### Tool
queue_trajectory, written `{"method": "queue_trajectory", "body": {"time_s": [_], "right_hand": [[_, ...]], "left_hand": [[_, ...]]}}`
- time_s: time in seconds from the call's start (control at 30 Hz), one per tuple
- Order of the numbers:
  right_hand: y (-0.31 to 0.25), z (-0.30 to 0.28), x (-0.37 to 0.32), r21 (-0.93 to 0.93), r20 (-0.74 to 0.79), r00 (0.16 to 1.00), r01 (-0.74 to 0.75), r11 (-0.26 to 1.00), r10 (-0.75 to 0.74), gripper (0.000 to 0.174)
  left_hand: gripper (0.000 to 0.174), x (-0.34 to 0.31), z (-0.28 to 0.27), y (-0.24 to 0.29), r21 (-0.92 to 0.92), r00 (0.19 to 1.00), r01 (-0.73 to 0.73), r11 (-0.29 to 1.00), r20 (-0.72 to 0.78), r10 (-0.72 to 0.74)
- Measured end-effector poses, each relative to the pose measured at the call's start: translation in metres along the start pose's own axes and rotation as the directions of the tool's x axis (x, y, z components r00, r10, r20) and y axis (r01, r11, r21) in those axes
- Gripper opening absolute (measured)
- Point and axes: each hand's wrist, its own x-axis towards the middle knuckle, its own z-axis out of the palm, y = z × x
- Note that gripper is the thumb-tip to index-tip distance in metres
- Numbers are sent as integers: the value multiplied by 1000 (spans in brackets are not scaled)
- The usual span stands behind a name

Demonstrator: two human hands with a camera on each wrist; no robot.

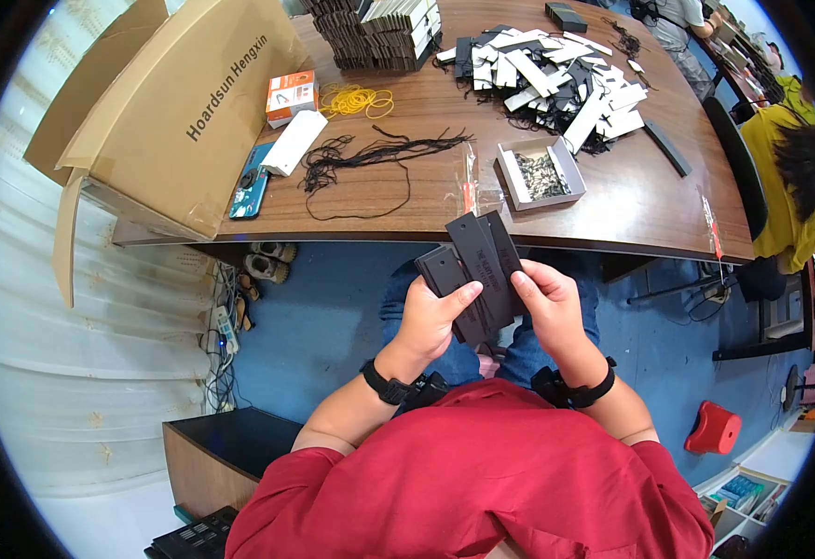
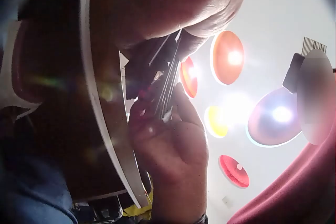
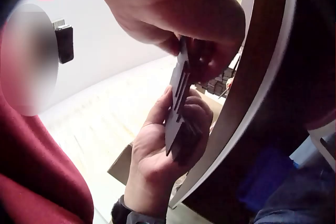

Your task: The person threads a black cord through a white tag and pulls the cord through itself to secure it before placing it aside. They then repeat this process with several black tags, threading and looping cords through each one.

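Observation:
Several black cards (image 1: 482, 265) with printed lettering and a hole near one end are fanned out between the two hands, beyond the table's front edge. My left hand (image 1: 431, 317) grips the lower left part of the stack, its thumb lying across the cards. On the other side, my right hand (image 1: 553, 300) pinches the right edge of the upper cards between thumb and fingers. In the right wrist view the cards (image 3: 177, 100) appear edge-on, slightly spread, with the left hand (image 3: 163, 145) around their lower end. The left wrist view is dark around the cards.
On the table (image 1: 370, 205) are an open white box (image 1: 570, 172) of small parts, black cords (image 1: 333, 163), a heap of black and white tags (image 1: 556, 79), tall stacks (image 1: 375, 37), yellow bands (image 1: 359, 100), a phone (image 1: 249, 193) and a large cardboard box (image 1: 174, 121).

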Motion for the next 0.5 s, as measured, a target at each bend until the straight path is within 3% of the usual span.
{"method": "queue_trajectory", "body": {"time_s": [0.13,0.23,0.3,0.5], "right_hand": [[-2,3,3,132,-168,975,168,977,-145,16],[-3,2,8,-64,-62,968,239,969,-243,17],[1,4,9,-197,-41,987,142,970,-153,19],[-8,14,6,-429,38,984,172,887,-173,23]], "left_hand": [[29,-1,5,6,-9,1000,0,1000,2,0],[28,0,4,2,-3,998,-18,1000,-52,18],[28,0,5,1,-14,999,-16,1000,-47,15],[32,3,3,-2,17,999,-35,999,-11,35]]}}
